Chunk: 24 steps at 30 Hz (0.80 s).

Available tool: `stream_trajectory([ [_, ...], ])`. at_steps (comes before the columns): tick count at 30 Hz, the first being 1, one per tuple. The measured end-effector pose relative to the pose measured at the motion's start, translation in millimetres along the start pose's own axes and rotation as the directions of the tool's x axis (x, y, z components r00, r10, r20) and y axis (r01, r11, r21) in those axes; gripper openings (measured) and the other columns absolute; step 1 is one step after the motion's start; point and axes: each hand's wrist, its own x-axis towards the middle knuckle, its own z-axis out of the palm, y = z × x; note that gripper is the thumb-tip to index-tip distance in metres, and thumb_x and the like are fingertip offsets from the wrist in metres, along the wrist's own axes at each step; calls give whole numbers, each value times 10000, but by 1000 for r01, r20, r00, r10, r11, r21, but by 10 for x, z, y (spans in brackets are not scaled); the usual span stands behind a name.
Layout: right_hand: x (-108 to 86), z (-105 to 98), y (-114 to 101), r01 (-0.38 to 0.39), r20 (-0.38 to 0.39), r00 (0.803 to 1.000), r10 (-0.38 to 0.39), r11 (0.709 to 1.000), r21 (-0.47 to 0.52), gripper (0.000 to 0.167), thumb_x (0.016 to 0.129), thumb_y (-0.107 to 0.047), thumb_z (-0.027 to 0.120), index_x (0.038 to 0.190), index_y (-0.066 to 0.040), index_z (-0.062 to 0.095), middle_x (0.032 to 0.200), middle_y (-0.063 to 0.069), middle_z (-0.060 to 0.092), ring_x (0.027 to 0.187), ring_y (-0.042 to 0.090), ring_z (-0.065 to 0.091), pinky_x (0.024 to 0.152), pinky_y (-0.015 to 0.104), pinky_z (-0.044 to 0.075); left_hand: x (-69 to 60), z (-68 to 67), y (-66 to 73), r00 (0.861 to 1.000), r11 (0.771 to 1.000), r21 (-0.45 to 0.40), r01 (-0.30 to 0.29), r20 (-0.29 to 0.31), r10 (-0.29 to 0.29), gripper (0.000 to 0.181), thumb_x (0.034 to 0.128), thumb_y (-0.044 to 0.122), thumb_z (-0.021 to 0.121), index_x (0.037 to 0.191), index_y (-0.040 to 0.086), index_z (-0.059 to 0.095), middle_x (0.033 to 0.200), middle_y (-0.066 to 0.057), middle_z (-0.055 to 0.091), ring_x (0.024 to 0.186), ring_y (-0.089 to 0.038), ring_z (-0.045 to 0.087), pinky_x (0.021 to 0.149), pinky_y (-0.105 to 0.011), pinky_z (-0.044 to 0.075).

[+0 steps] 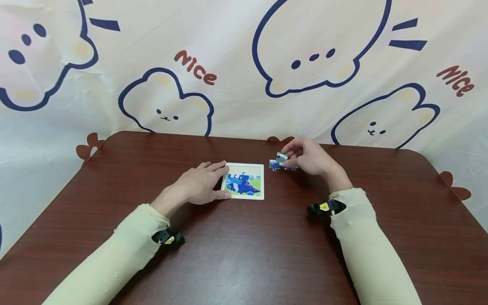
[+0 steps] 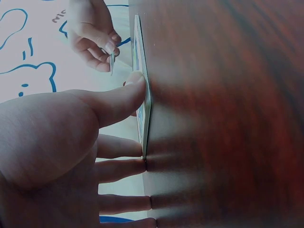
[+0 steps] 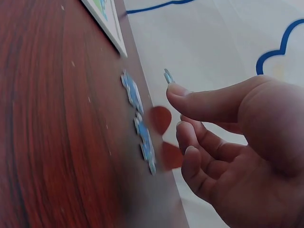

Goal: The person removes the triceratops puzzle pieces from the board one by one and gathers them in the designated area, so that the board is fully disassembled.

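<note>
A white-framed puzzle tray [image 1: 264, 182] lies on the table, showing a blue dinosaur picture partly filled with pieces. The left hand [image 1: 198, 184] rests at its left side, thumb on the near left corner and fingers spread over the left edge; in the left wrist view the thumb of this hand [image 2: 71, 137] touches the frame. The right hand [image 1: 314, 159] pinches a green and pale puzzle piece [image 1: 282, 158] between thumb and finger, raised above the table. Below it lie blue pieces [image 1: 273, 165], also visible as blue pieces [image 3: 132, 91] in the right wrist view.
The brown table [image 1: 244, 245] has rounded far corners. A pale cloth [image 1: 236, 84] with cartoon outlines and red lettering hangs behind it. Dark straps with small devices sit at both wrists.
</note>
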Motion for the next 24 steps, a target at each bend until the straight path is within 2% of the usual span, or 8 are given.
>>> stream_trajectory([
  [9, -10, -128, 179, -30, -1, 1000, 30, 1000, -2, 293, 966, -100, 759, 1251, -69, 702, 1142, 145, 640, 1029, 299, 568, 848, 352, 508, 12, 0, -13, 1000, 1000, 8, -2, -4, 2, 863, 981, 524, 700, 1664, 120, 361, 1764, -114, 290, 1599, -489, 288, 1218, -718, 343],
  [17, -74, -257, 315, -27, 11, 1000, 28, 999, -25, 284, 960, -73, 755, 1240, -47, 715, 1110, 144, 650, 999, 289, 580, 871, 352, 509, 1, -2, -6, 1000, 1000, 4, 1, -9, -1, 860, 986, 519, 697, 1666, 119, 355, 1767, -109, 282, 1603, -481, 286, 1223, -710, 343],
  [24, -94, -288, 416, -75, 41, 996, 77, 996, -51, 284, 964, -109, 759, 1238, -54, 709, 1083, 121, 649, 1010, 281, 558, 867, 355, 472, 20, 13, -9, 1000, 1000, 2, -5, -6, 5, 848, 994, 524, 685, 1663, 117, 361, 1764, -115, 289, 1599, -490, 290, 1225, -709, 340],
])
